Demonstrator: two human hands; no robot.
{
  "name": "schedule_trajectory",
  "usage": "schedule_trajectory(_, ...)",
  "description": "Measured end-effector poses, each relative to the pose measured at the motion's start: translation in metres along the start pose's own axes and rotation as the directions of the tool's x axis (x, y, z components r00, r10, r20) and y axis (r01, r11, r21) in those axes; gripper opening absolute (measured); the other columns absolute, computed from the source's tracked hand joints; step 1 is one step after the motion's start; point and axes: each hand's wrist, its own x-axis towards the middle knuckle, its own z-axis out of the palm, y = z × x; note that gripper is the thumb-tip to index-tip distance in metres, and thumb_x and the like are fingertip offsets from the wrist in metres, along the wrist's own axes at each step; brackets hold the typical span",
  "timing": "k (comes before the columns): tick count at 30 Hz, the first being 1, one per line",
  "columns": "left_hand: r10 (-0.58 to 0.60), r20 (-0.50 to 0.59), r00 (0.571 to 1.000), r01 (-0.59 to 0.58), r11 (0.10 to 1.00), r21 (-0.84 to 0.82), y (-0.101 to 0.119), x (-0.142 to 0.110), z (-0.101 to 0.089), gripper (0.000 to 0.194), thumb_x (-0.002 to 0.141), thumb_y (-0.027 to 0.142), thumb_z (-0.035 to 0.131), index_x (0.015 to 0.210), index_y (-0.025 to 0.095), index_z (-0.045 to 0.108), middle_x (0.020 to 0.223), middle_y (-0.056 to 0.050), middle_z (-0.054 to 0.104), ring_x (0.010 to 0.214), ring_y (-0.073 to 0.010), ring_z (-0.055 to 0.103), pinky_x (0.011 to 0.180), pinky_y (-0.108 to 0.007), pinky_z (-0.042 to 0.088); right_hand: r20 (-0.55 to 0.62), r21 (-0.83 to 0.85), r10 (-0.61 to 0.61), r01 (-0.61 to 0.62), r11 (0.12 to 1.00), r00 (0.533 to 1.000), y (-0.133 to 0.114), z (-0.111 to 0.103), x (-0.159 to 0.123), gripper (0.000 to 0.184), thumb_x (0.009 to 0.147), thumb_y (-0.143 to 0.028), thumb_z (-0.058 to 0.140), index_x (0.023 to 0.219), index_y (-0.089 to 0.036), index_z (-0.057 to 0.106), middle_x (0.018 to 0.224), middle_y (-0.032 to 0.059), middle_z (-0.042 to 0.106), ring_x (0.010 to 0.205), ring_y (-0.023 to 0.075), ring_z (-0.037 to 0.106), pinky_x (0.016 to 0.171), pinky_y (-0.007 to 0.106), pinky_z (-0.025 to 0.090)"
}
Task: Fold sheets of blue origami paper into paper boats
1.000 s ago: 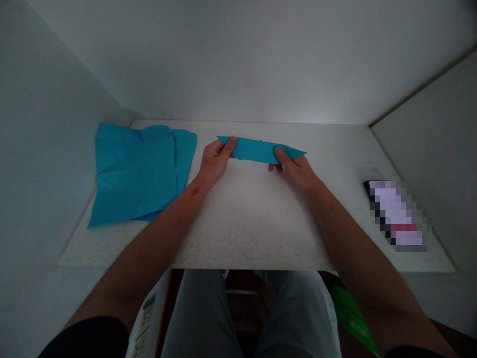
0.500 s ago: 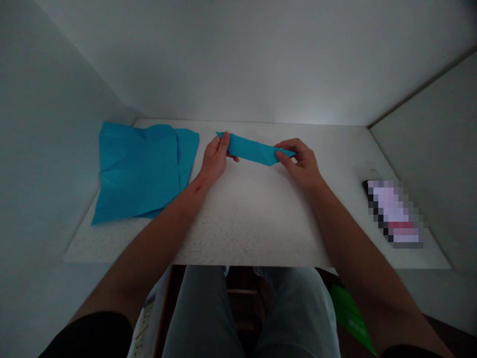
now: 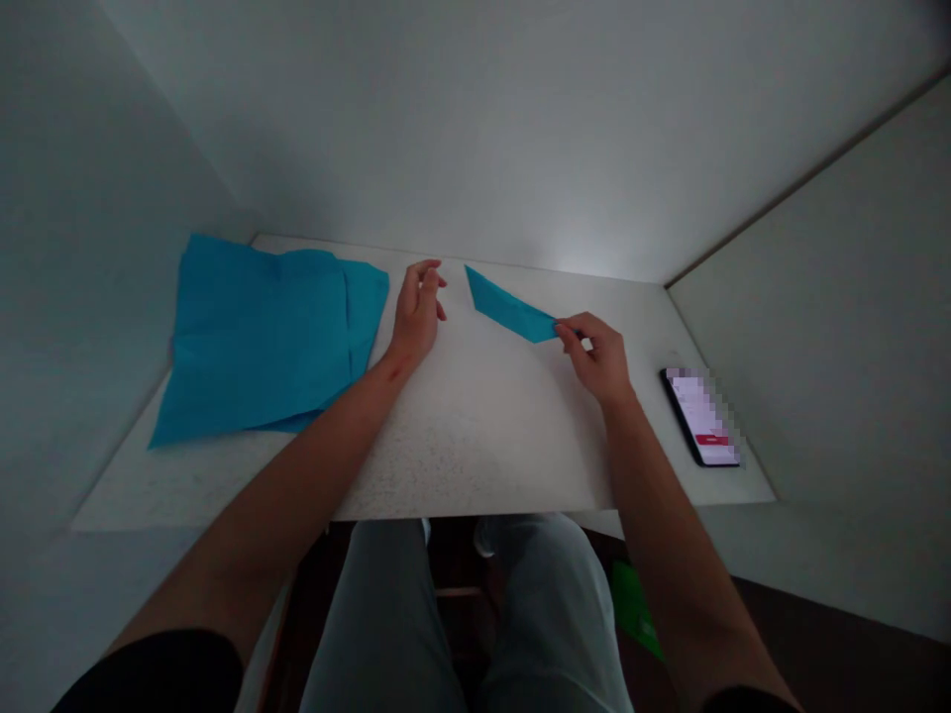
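A narrow folded strip of blue paper (image 3: 509,308) hangs just above the white table (image 3: 475,426), slanting down to the right. My right hand (image 3: 598,358) pinches its right end between thumb and fingers. My left hand (image 3: 417,311) hovers to the left of the strip, fingers loosely spread, holding nothing and apart from the paper.
Several loose blue paper sheets (image 3: 264,332) lie overlapped at the table's left. A phone (image 3: 702,415) with a lit screen lies near the right edge. Walls close in at the back, left and right. My legs show below the front edge.
My left hand has let go of the strip's left end and drawn back. The strip now hangs from my right hand alone, which shifted slightly right. The view turned a little.
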Motion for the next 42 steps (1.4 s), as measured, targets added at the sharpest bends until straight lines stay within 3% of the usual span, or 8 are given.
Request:
schedule_trajectory(9,0.086,0.467,0.880,-0.244,0.925,0.290,0.017,-0.014,0.000,0.043,0.108,0.052,0.049,0.098,0.022,0.078,0.078,-0.002,0.072,0.070,-0.0179,0.062,0.069,-0.029,0.045,-0.183,-0.539,0.037,-0.132,0.832,0.982,0.084,-0.180,-0.047,0.044,0.103,-0.062,0.061,0.083,-0.025,0.074,0.080,0.0129,0.067,0.066,0.0229,0.049,0.067,0.043,0.033)
schedule_trajectory(14,0.025,0.626,0.780,-0.333,0.863,0.381,0.017,-0.020,0.005,0.034,0.105,0.043,0.054,0.096,0.022,0.080,0.087,-0.004,0.077,0.074,-0.0183,0.064,0.071,-0.031,0.045,-0.149,-0.683,0.048,-0.138,0.717,0.988,0.093,-0.194,-0.054,0.039,0.095,-0.059,0.071,0.072,-0.028,0.067,0.080,0.0136,0.062,0.075,0.0275,0.047,0.074,0.047,0.031)
schedule_trajectory(18,0.010,0.686,0.728,-0.396,0.822,0.409,0.017,-0.023,0.005,0.030,0.104,0.039,0.057,0.098,0.021,0.080,0.091,-0.006,0.078,0.082,-0.0206,0.068,0.073,-0.032,0.046,-0.116,-0.726,-0.046,-0.054,0.686,0.992,0.055,-0.143,-0.032,0.035,0.098,-0.055,0.066,0.099,-0.023,0.080,0.104,0.0216,0.069,0.098,0.0374,0.060,0.084,0.053,0.042)
schedule_trajectory(23,-0.003,0.700,0.714,-0.407,0.812,0.419,0.015,-0.024,0.007,0.026,0.105,0.037,0.058,0.100,0.022,0.078,0.096,-0.007,0.079,0.090,-0.0224,0.072,0.080,-0.036,0.052,0.137,-0.337,-0.088,0.130,0.933,0.987,-0.060,-0.014,0.012,0.034,0.105,-0.050,0.066,0.124,-0.025,0.079,0.104,0.0111,0.076,0.082,0.0261,0.066,0.076,0.041,0.050)
schedule_trajectory(27,-0.009,0.672,0.740,-0.348,0.851,0.394,0.012,-0.026,0.012,0.019,0.102,0.040,0.066,0.091,0.028,0.076,0.091,-0.005,0.078,0.090,-0.0258,0.073,0.080,-0.040,0.057,0.442,-0.104,-0.263,0.341,0.935,0.857,-0.164,0.100,0.030,0.029,0.105,-0.044,0.070,0.129,-0.027,0.075,0.115,0.0094,0.079,0.099,0.0294,0.072,0.092,0.046,0.049)
schedule_trajectory(31,0.005,0.708,0.707,-0.396,0.831,0.390,0.019,-0.027,0.011,0.019,0.103,0.035,0.064,0.096,0.024,0.078,0.096,-0.007,0.080,0.087,-0.0226,0.073,0.076,-0.037,0.053,0.611,-0.079,-0.344,0.487,0.870,0.713,-0.215,0.179,0.037,0.042,0.098,-0.049,0.079,0.132,-0.024,0.074,0.137,0.0142,0.072,0.122,0.0356,0.066,0.099,0.047,0.047)
schedule_trajectory(37,0.020,0.739,0.674,-0.492,0.758,0.428,0.026,-0.028,0.006,0.025,0.110,0.031,0.058,0.103,0.022,0.080,0.105,-0.007,0.083,0.093,-0.0204,0.073,0.072,-0.035,0.046,0.797,-0.195,-0.252,0.628,0.753,0.549,-0.231,0.215,0.042,0.024,0.103,-0.028,0.068,0.123,-0.017,0.075,0.130,0.0148,0.076,0.110,0.0302,0.071,0.093,0.042,0.045)
schedule_trajectory(42,-0.042,0.723,0.689,-0.436,0.773,0.461,0.022,-0.027,0.008,0.027,0.109,0.035,0.060,0.113,0.020,0.082,0.112,-0.009,0.084,0.094,-0.0220,0.073,0.078,-0.036,0.047,0.618,-0.272,-0.327,0.585,0.764,0.715,-0.241,0.185,0.053,0.026,0.115,-0.024,0.048,0.118,-0.020,0.074,0.117,0.0112,0.080,0.108,0.0266,0.072,0.096,0.042,0.045)
